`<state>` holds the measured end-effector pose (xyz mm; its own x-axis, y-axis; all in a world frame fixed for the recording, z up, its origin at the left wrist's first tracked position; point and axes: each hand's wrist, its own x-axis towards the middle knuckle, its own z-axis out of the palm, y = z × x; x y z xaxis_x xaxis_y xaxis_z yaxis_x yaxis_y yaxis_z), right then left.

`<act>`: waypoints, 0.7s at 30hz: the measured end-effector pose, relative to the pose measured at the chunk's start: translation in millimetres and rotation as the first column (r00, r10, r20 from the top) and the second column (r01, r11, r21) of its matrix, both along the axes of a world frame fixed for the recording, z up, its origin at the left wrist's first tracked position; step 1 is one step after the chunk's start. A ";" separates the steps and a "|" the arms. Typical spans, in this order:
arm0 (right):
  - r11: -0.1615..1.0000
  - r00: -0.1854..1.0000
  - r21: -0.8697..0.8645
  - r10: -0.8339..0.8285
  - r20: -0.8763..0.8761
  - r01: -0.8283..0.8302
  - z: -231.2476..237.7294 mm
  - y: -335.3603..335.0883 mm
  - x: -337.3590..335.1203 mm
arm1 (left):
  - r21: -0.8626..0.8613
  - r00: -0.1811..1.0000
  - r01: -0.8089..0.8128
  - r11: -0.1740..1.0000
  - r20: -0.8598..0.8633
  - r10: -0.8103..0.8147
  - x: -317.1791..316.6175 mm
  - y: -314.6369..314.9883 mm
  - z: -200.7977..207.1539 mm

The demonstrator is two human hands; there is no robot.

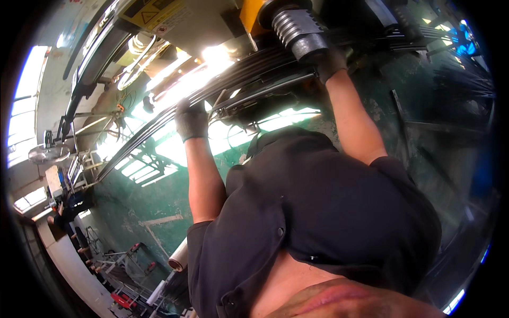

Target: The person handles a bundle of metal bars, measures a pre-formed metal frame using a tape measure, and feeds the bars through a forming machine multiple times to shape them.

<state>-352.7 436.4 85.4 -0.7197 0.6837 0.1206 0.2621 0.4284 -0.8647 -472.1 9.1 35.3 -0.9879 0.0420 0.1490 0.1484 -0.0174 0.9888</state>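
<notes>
A bundle of long, thin dark bars (140, 139) slants across the front of a machine, rising from lower left to upper right. My left hand (192, 121), in a dark glove, is closed around the bars near their middle. Farther right, my right hand (332, 64) wears a dark glove too and reaches in beside a ridged metal cylinder (297, 34) on the machine. Blur and shadow hide its fingers, so whether it grips the bars there does not show. Below the bundle runs a separate dark rod (270, 86).
An orange machine part (251, 20) adjoins the ridged cylinder. Yellow warning labels (154, 15) mark the machine housing. Coiled pale cable (132, 66) hangs at upper left. On the green floor (127, 212) stand metal-framed carts (127, 262), with a pale roll (179, 258) by my left side.
</notes>
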 end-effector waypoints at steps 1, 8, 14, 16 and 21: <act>0.998 0.998 0.050 0.044 0.039 -0.046 6.6 -4.2 1.3 | -0.347 0.986 -0.057 0.936 -0.164 -0.001 3.0 0.7 -1.6; 0.953 0.981 -0.288 0.034 -0.192 -0.089 -50.4 26.1 -16.7 | -0.325 0.963 -0.095 0.941 -0.271 0.004 -7.7 -57.0 -1.1; 0.878 0.962 -0.479 -0.135 -0.238 0.005 -50.8 37.4 -21.9 | -0.714 0.951 -0.272 0.645 -0.301 0.068 25.2 -63.7 39.2; 0.818 0.932 -0.572 -0.248 -0.263 0.056 -58.9 52.2 -22.8 | -0.647 0.991 -0.131 0.751 -0.088 0.097 31.7 -48.8 47.7; 0.224 0.875 -0.947 -0.377 -0.302 -0.230 -59.7 90.3 -36.2 | -0.776 0.993 -0.118 0.620 -0.073 0.098 48.7 -28.3 57.3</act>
